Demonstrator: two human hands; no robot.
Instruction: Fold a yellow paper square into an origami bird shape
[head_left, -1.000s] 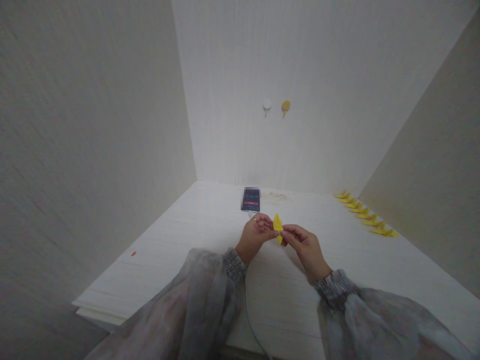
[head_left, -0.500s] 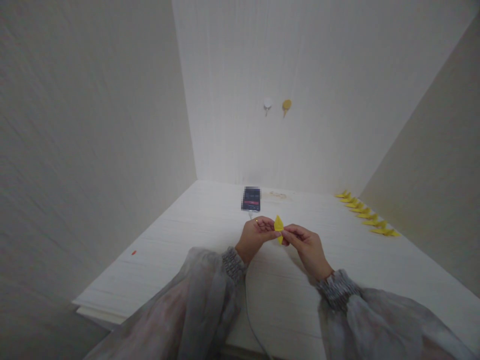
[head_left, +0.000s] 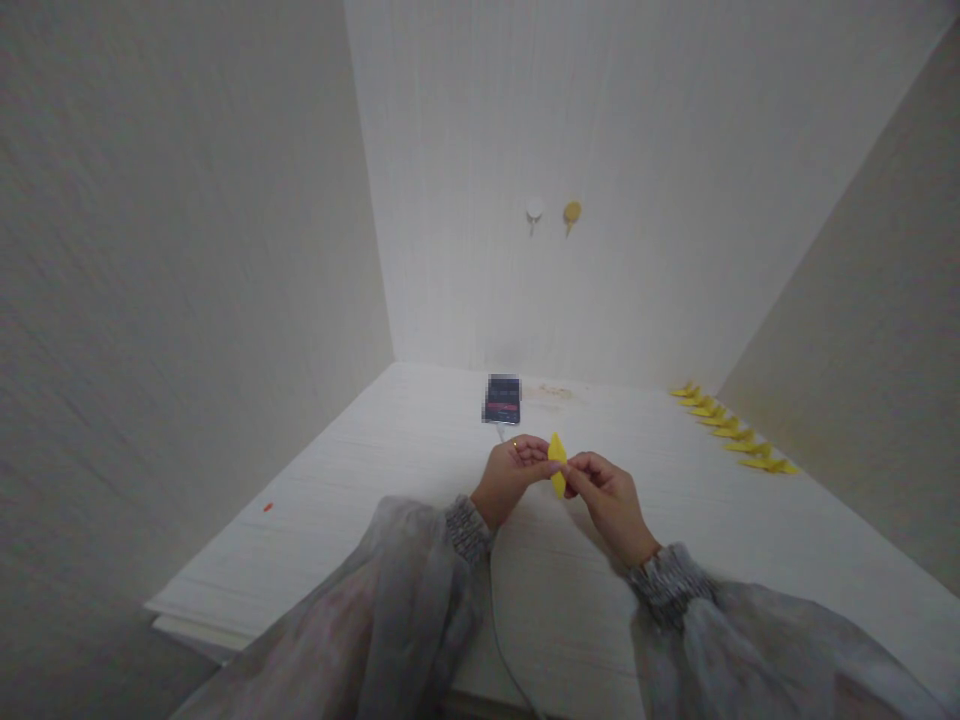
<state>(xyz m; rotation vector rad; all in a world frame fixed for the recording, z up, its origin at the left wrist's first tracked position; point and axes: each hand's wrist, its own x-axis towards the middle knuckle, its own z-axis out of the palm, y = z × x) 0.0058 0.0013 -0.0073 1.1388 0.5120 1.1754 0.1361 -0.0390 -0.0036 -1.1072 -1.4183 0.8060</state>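
Observation:
Between my two hands, above the white table, is a small folded piece of yellow paper (head_left: 556, 448), narrow and pointed at its upper and lower ends. My left hand (head_left: 511, 478) pinches it from the left with thumb and fingers; a ring shows on one finger. From the right, my right hand (head_left: 611, 502) grips the middle of the paper between thumb and forefinger. The thumbs almost meet and cover part of the folds. Several folded yellow paper cranes (head_left: 739, 434) stand in a slanting row at the table's right side.
A phone (head_left: 502, 399) lies beyond my hands, its cable (head_left: 496, 610) running toward the front edge. White panels enclose the table (head_left: 360, 470) on three sides. A white hook (head_left: 534, 211) and a yellow hook (head_left: 572, 212) are on the back panel. A small orange bit (head_left: 268, 507) lies at left.
The paper's lower part now shows longer below my thumbs, and its shape looks flatter and narrower. My right hand has shifted very slightly. Both hands keep their hold.

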